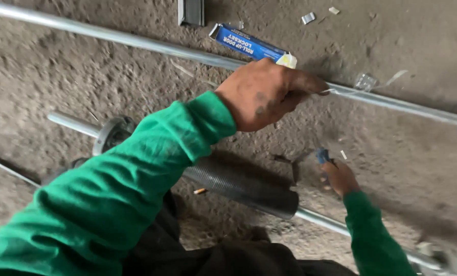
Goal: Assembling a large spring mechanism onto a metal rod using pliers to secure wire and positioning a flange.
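The left hand, grimy and reaching out of a green sleeve, is closed around a long, thin, silver metal pipe that lies across the rough, dusty concrete floor; its fingertips pinch the pipe where a strip of clear plastic wrapping trails off it. Just behind the knuckles, touching the pipe's far side, lies a flat blue cardboard box with a white end. The right hand is lower and nearer the body, resting on the floor with its fingers curled around a small blue-handled object; what that object is cannot be told. Between the two arms runs a second silver shaft carrying a dark coiled steel spring and a round grey metal wheel. Small white scraps lie scattered at the top.
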